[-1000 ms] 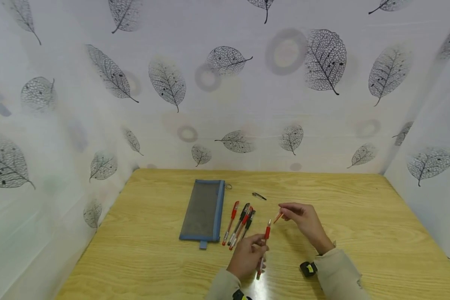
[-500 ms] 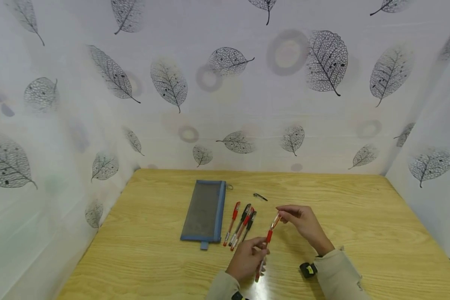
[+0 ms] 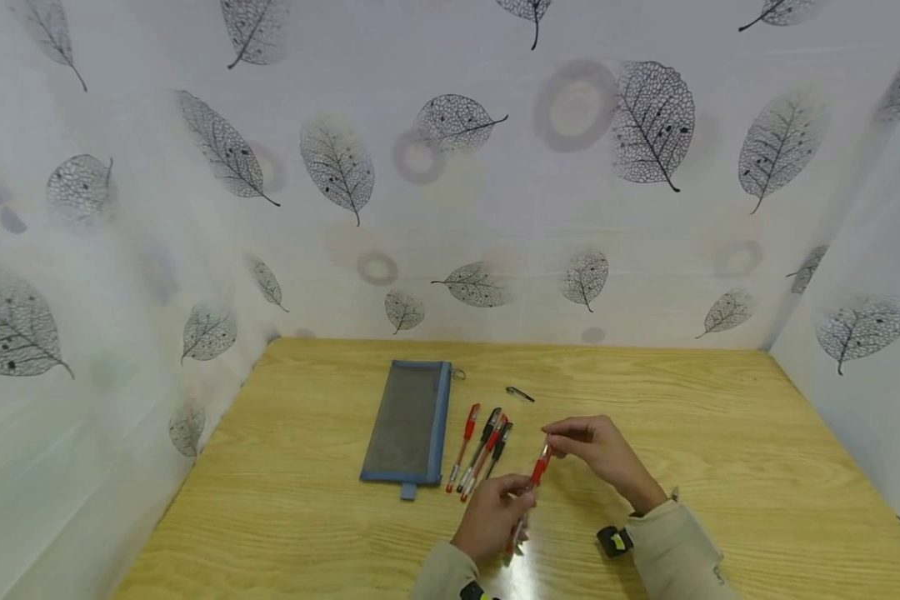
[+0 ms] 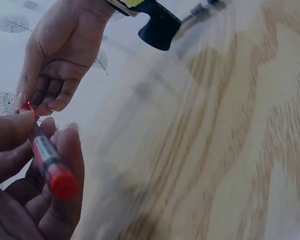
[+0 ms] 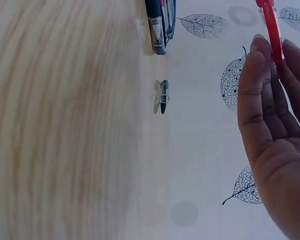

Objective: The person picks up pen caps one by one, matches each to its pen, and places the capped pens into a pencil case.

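My left hand (image 3: 491, 517) grips a red gel pen (image 3: 539, 473) by its clear barrel, tilted with its tip end up and away. In the left wrist view the pen's red end plug (image 4: 64, 184) faces the camera, the barrel between thumb and fingers. At the tip end, my right hand (image 3: 596, 450) pinches a red pen cap (image 5: 273, 32) between thumb and fingertips. The cap overlaps the pen's tip in the head view. Right hand and pen meet close together in the left wrist view too, where the cap is mostly hidden by fingers.
Several red and black gel pens (image 3: 470, 423) lie side by side left of the hands. Beyond them is a grey mesh pouch (image 3: 405, 421) with blue edging. A small black pen cap (image 3: 521, 394) lies farther back on the wooden table (image 3: 285, 517). Leaf-patterned curtains (image 3: 450, 208) enclose the table.
My right hand has moved left and slightly down, bringing the red cap from beside the pen onto its tip. The left hand keeps its grip, the pen tilting a little more.
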{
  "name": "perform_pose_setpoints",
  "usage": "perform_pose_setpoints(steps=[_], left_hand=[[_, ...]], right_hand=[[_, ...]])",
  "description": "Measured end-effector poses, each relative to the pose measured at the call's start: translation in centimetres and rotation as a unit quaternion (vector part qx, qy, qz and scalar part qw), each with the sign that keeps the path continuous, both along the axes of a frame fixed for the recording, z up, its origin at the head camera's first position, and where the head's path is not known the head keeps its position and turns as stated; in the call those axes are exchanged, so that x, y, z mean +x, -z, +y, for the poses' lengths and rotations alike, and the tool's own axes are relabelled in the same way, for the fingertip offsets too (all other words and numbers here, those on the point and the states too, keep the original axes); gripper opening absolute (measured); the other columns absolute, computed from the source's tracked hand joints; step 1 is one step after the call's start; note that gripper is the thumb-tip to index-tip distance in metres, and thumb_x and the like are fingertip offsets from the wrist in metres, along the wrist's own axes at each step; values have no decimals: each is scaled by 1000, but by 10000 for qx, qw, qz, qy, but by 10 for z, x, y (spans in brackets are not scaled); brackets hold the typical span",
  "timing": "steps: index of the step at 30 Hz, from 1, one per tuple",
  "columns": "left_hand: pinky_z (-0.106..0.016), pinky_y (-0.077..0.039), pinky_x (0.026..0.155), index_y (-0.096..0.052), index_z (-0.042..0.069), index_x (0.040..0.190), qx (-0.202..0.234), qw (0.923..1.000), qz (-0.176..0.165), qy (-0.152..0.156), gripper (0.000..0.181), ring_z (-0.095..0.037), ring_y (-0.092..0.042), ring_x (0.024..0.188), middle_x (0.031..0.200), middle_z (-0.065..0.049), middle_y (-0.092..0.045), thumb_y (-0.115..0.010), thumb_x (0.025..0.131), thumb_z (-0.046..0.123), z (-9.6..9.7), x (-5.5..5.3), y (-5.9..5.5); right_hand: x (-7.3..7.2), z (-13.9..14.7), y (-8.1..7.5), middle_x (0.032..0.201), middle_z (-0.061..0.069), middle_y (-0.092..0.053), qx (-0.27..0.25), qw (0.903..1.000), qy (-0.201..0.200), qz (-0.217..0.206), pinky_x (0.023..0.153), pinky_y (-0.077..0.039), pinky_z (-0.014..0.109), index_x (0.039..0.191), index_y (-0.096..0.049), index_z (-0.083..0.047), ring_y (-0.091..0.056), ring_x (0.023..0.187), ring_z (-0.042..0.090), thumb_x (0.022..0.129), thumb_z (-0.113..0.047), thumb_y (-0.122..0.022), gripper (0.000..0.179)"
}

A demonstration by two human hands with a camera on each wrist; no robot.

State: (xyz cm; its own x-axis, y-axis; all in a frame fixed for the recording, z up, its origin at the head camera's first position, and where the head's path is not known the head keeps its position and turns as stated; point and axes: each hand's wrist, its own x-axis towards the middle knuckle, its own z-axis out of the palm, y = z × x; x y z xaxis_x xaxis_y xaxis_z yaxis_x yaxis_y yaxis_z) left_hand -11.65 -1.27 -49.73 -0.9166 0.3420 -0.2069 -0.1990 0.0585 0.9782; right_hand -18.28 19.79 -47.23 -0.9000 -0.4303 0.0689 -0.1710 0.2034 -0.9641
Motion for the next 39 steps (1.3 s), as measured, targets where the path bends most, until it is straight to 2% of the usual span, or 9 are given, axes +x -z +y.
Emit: perform_pose_setpoints(steps=[7, 13, 17, 21, 24, 27, 33, 39], left_hand=[[-22, -50, 48, -67, -5, 112, 466, 9969, -561, -299, 21, -10, -54, 54, 87, -8, -64, -57, 95, 3, 4, 1, -6], [-19, -46, 47, -67, -9, 110, 750, 9935, -701, -482, 21, -8, -52, 52, 80, -5, -61, -56, 94, -2, 7, 4, -14], [-19, -46, 48, -65, -12, 111, 1094, 9887, -915, -454, 22, -7, -52, 54, 78, -3, -60, -54, 96, -1, 8, 5, -14], [-19, -47, 49, -65, -11, 113, 1158, 9860, -1134, -385, 23, -7, -53, 55, 78, -2, -60, -53, 97, 1, 8, 5, -14], [-21, -50, 51, -65, -10, 113, 1125, 9865, -1136, -365, 23, -7, -54, 56, 79, -2, -61, -54, 96, 1, 9, 5, -13], [-23, -53, 54, -65, -11, 113, 1145, 9867, -1098, -362, 23, -7, -56, 57, 79, -2, -61, -54, 96, 1, 10, 5, -12], [-25, -56, 58, -65, -11, 112, 1116, 9866, -1076, -500, 23, -7, -60, 59, 78, -2, -63, -56, 95, 2, 11, 3, -8], [-23, -54, 61, -65, -11, 111, 932, 9881, -1050, -623, 23, -7, -60, 63, 81, -2, -68, -59, 94, 3, 13, 0, -7]], right_hand=[[2, -1, -1, 92, 10, -70, -221, 9997, -17, 129, 75, -56, 41, 112, -63, 15, -66, 80, 17, 92, -10, -64, 32], [2, -1, 0, 90, 7, -70, -564, 9978, -123, 329, 72, -56, 36, 106, -66, 14, -66, 78, 15, 91, -3, -64, 23], [1, -1, -2, 91, 9, -70, -762, 9960, -292, 359, 71, -57, 35, 104, -68, 12, -67, 78, 14, 90, 0, -63, 19], [1, 0, -2, 92, 5, -71, -787, 9959, -361, 271, 72, -57, 34, 104, -67, 14, -67, 79, 13, 90, -1, -63, 20], [1, 0, -2, 92, 4, -70, -717, 9965, -377, 209, 72, -57, 34, 106, -64, 17, -67, 79, 13, 90, -2, -64, 24], [0, 0, -1, 94, 11, -70, -561, 9977, -357, 132, 72, -57, 35, 108, -61, 20, -67, 80, 13, 91, -3, -64, 29], [-1, -3, -4, 101, 24, -66, -134, 9995, -269, 31, 75, -56, 35, 114, -60, 16, -67, 83, 15, 92, -8, -64, 33], [-4, -8, -6, 103, 27, -63, -30, 9987, -444, -235, 75, -56, 36, 122, -55, 15, -66, 84, 17, 90, -7, -67, 41]])
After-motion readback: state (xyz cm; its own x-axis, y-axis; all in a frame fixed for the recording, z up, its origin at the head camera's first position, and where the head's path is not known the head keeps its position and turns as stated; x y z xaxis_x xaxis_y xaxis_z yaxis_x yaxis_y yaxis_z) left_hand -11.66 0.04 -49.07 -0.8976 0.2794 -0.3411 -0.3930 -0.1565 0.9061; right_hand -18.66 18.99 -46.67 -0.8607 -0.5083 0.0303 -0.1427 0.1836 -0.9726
